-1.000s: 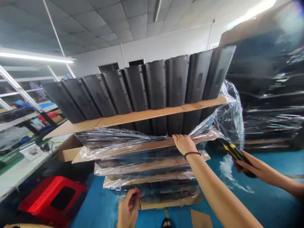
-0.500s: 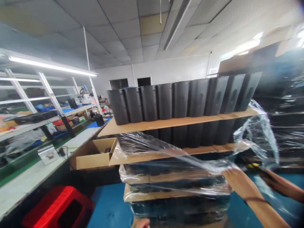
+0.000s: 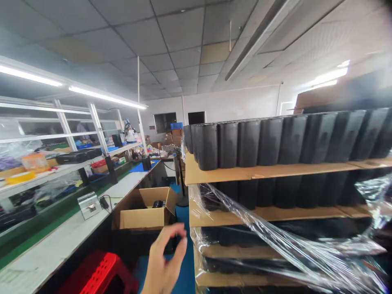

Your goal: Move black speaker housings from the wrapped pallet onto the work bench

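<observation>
one stack at right: black cases layered on cardboard sheets, nine counted along top front row. one bench at left. clear film slanting across stack's front. one red stool beside bench. one open cardboard box between bench and stack. left hand raised left of stack, palm turned right, fingers curled, thumb apart from fingertips.

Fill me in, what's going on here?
A person's left hand, fingers and thumb curled, seems empty just left of a stack of black parts layered with cardboard sheets. Clear plastic film slants across the lower layers in bunched folds; the top row stands uncovered. The right hand can't be made out. An open cardboard box sits between the stack and the workbench.
</observation>
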Available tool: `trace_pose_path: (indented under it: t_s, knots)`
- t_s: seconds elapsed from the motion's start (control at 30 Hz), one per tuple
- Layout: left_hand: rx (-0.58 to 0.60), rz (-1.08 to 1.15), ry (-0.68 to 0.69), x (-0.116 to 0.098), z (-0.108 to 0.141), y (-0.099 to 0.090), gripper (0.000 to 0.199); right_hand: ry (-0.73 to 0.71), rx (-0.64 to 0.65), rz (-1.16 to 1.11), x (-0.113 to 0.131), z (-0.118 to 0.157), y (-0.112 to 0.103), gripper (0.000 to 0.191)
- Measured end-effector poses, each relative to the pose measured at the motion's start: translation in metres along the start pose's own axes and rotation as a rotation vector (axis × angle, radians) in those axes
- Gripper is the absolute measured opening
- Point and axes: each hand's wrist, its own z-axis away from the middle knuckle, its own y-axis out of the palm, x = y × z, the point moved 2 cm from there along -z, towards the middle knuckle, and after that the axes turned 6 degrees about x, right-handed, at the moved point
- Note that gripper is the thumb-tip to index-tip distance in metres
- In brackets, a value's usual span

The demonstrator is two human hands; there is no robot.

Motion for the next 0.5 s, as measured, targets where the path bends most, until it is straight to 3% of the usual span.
trace_pose_path:
  t_s: [0.07,0.1,0.17,0.27,0.37,0.43,0.5]
  knots:
    - [0.012,0.109,-0.003,-0.017,-0.081,-0.002,0.064,-0.067,-0.095,0.031,0.021,-0.045,-0.009,0.022]
    - [0.031,0.133,0.018,-0.026,-0.126,0.002,0.084,-0.138,-0.202,0.073,0.032,-0.077,-0.019,0.023]
    - [0.062,0.148,0.029,-0.041,-0.213,0.02,0.108,-0.23,-0.435,0.277,0.052,-0.152,-0.04,0.039]
    - [0.103,0.084,0.015,-0.051,-0.318,0.055,0.137,-0.318,-0.579,0.403,0.074,-0.271,-0.06,0.061]
    - [0.126,0.005,0.051,-0.045,-0.368,0.084,0.134,-0.31,-0.576,0.655,0.083,-0.35,-0.062,0.071]
    - [0.1,-0.037,0.155,-0.04,-0.373,0.096,0.118,-0.238,-0.52,0.925,0.076,-0.373,-0.061,0.065]
    - [0.031,-0.076,0.304,-0.04,-0.363,0.1,0.106,-0.134,-0.504,1.111,0.062,-0.377,-0.062,0.058]
